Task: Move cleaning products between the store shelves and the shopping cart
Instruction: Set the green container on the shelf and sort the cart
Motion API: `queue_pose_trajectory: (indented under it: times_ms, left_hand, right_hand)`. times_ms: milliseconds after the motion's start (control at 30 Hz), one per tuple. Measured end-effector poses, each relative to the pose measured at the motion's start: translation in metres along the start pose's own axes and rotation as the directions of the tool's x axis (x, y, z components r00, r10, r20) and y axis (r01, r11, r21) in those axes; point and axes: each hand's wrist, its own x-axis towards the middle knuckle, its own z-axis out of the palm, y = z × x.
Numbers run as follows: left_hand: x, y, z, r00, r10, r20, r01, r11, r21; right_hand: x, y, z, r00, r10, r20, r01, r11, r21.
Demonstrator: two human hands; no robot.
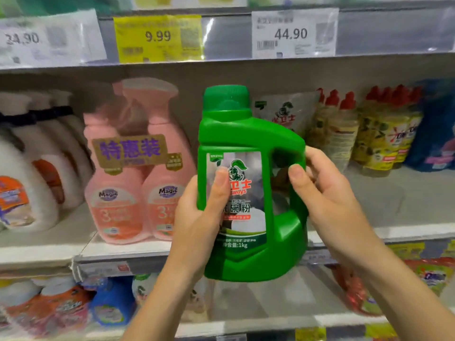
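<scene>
Head view: I look straight at the store shelves. The green bottle (248, 188) is in the middle of the picture, in front of the middle shelf (394, 205) and not standing on it.
Green bottle: it is in the air between my two hands. It is upright, with its long axis vertical, the green cap (226, 97) on top and the label turned to me.
Left hand: my left hand (197, 217) grasps the lower left side of the bottle. The thumb (220, 183) lies on the label; the other fingers go behind, where I cannot see them.
Right hand: my right hand (327, 190) grasps the handle (299, 156) on the right side of the bottle, thumb in front and fingers curled round from behind.
Nearer hand: both touch the bottle. The right one has the handle, so I judge it could carry the bottle alone.
Place on the shelf: directly behind the bottle there seems to be a gap, between the pink bottles (138, 183) on the left and the white pouch (285, 112) on the right.
Shopping cart: not in view, so I cannot say which way it lies from my hands.
Coming move, my judgement: if the bottle goes to the shelf, it goes straight forward into that gap, kept upright. If it goes to the cart, it comes back toward me and down.
</scene>
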Motion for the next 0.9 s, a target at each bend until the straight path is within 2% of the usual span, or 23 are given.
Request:
queue_pose_trajectory:
  times_ms: [167, 267, 433, 667, 767, 900]
  left_hand:
    - [0.028, -0.007, 0.010, 0.994, 0.030, -0.101, -0.018, 0.993, 0.118]
    - [0.037, -0.012, 0.016, 0.989, 0.030, -0.146, -0.011, 0.991, 0.133]
    - [0.047, -0.033, 0.012, 0.985, 0.144, -0.095, -0.122, 0.972, 0.201]
    - [0.043, -0.057, 0.009, 0.974, 0.225, -0.042, -0.204, 0.936, 0.286]
    - [0.040, -0.065, 0.006, 0.952, 0.284, -0.118, -0.199, 0.862, 0.466]
    - [0.028, -0.068, 0.010, 0.904, 0.427, -0.033, -0.326, 0.737, 0.592]
  right_hand:
    - [0.029, 0.008, -0.014, 0.998, 0.038, 0.059, -0.036, 0.999, -0.025]
    - [0.044, 0.016, -0.023, 0.992, 0.052, 0.118, -0.032, 0.986, -0.166]
    - [0.058, 0.029, -0.030, 0.972, 0.118, 0.203, -0.047, 0.944, -0.326]
    - [0.058, 0.053, -0.031, 0.969, 0.171, 0.177, -0.100, 0.931, -0.351]
    - [0.060, 0.057, -0.029, 0.960, 0.188, 0.207, -0.117, 0.943, -0.312]
    - [0.057, 0.056, -0.025, 0.949, 0.211, 0.235, -0.126, 0.936, -0.328]
